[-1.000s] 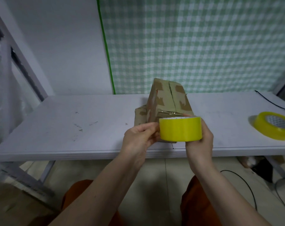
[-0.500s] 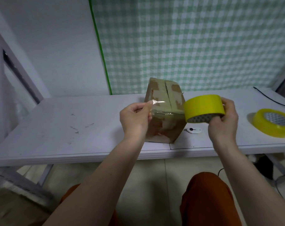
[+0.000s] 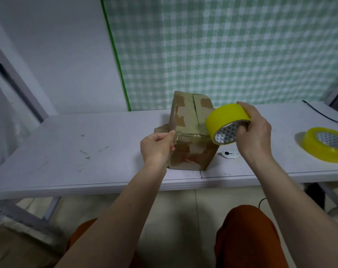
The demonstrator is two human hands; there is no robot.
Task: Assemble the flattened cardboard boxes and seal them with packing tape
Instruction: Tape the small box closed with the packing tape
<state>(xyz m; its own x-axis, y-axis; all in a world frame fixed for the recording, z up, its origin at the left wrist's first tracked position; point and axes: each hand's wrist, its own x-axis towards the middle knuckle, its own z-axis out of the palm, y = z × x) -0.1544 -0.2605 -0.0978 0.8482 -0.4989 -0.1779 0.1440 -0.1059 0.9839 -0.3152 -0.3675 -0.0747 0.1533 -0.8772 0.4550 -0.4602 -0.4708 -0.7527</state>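
Observation:
An assembled brown cardboard box (image 3: 191, 132) with torn tape patches stands on the white table (image 3: 86, 151), its top flaps meeting at a seam. My right hand (image 3: 255, 132) grips a yellow tape roll (image 3: 225, 122) held at the box's right edge. A clear strip of tape (image 3: 191, 135) stretches from the roll across the box's front face to my left hand (image 3: 157, 147), which pinches the strip's free end at the box's left edge.
A second yellow tape roll (image 3: 324, 144) lies flat at the table's right end. A small white cutter (image 3: 229, 154) sits on the table just right of the box. A black cable (image 3: 326, 118) runs along the far right. A green checked cloth (image 3: 222, 45) hangs behind.
My hands have drawn apart, pulling a strip off the roll. The roll went from in front of the box to its right side, and my left hand carried the tape end to the left edge.

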